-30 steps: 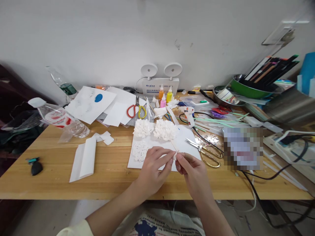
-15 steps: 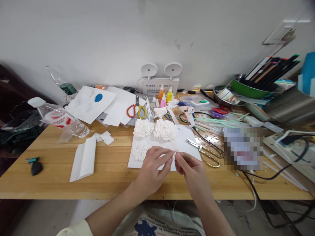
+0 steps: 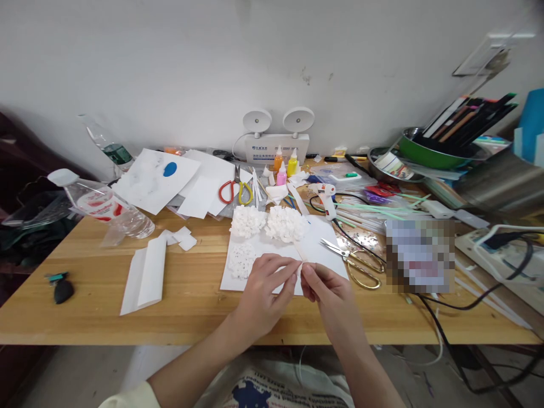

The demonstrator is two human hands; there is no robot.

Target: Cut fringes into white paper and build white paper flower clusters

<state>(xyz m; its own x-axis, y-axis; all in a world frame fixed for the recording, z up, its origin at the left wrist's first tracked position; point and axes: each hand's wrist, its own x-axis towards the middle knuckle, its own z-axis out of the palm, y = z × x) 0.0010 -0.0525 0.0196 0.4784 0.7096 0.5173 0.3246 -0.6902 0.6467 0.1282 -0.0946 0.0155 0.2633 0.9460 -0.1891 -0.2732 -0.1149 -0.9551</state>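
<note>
My left hand [image 3: 268, 292] and my right hand [image 3: 334, 292] meet low in front of me, with thumbs and fingers pinched on a narrow white paper strip [image 3: 301, 251]. One end of the strip rises past the fingertips; the rest is mostly hidden between them. Beneath lies a white paper sheet [image 3: 325, 265]. On it sit two ruffled white paper clusters, one at the left [image 3: 247, 221] and a fuller one [image 3: 284, 224] beside it. A flatter white speckled pile [image 3: 241, 260] is next to my left hand. Gold-handled scissors [image 3: 361, 266] lie right of my right hand, blades apart.
A glue gun [image 3: 326, 198] stands behind the sheet, near small paint bottles [image 3: 281, 173] and red-and-yellow scissors [image 3: 235, 191]. Folded paper [image 3: 149, 272] and a plastic bottle [image 3: 110, 207] are at left. Black cables [image 3: 459, 307] run along the right side.
My fingertips shift slightly on the strip, and less of it shows between them. Everything else on the table stays where it was.
</note>
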